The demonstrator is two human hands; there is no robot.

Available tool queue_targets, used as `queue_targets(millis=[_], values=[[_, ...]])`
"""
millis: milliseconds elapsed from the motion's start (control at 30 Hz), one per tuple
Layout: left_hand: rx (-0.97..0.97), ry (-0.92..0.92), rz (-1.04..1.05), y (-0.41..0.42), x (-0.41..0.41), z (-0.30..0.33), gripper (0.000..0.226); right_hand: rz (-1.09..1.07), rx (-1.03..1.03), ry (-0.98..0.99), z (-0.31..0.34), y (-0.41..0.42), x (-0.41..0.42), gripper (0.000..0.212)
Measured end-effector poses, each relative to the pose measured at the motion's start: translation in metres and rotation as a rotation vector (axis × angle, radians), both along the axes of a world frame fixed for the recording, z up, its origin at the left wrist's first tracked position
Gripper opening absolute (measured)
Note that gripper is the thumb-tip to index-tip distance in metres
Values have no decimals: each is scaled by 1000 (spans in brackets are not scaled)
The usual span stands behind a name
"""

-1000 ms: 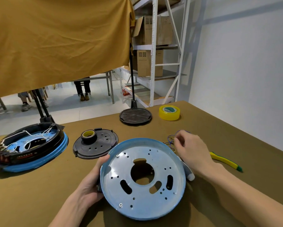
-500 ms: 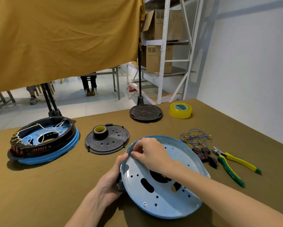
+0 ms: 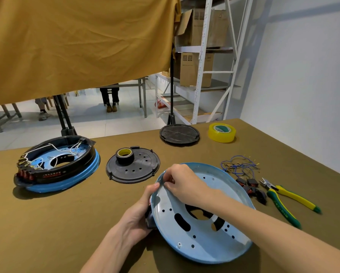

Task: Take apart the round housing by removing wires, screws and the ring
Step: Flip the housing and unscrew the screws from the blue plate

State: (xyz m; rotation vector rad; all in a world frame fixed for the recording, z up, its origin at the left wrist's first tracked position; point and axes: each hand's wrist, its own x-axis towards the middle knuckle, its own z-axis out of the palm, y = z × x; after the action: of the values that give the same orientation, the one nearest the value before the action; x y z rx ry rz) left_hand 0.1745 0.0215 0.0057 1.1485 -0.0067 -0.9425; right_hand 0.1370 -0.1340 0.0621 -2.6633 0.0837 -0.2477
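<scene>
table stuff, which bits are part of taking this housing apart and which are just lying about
Job in hand: blue housing plate, gripped at its rim by the left hand and right hand; removed wires; pliers.

Lying about: yellow tape roll, black tape roll, black perforated cover, second housing.

Lighting: bright, even daylight. Shadows: soft, beneath parts on table [image 3: 47, 223]. Focus: sharp. Edges: wide-angle bending of shelf [image 3: 201, 62].

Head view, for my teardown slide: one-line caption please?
Left hand steadies the tilted blue housing while right hand pinches at its rim; pliers alongside.
</scene>
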Motion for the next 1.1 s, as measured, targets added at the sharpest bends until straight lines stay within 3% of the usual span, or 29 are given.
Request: queue_targets(millis=[100,233,467,567,833,967,1100], values=[[-11,-5,-4,0,1,-3,39,8,8,-28,2,-4,-2,9],[-23,-12,0,1,2,-6,39,-61,-52,-71,0,-3,-6,27],[-21,-18,-16,1,2,-6,43,27,33,-9,6,-4,-3,8],[-14,-25,-9,1,2,-7,46,-60,-1,-42,3,-3,-3,21],[-13,-14,-16,0,3,-7,44,-6,-22,47,10,-1,0,8],[3,-16,-2,1,3,-6,57,-82,-79,-4,5,1,-1,29],[4,-29,-7,1,1,-3,62,-6,-18,35,9,1,3,15]])
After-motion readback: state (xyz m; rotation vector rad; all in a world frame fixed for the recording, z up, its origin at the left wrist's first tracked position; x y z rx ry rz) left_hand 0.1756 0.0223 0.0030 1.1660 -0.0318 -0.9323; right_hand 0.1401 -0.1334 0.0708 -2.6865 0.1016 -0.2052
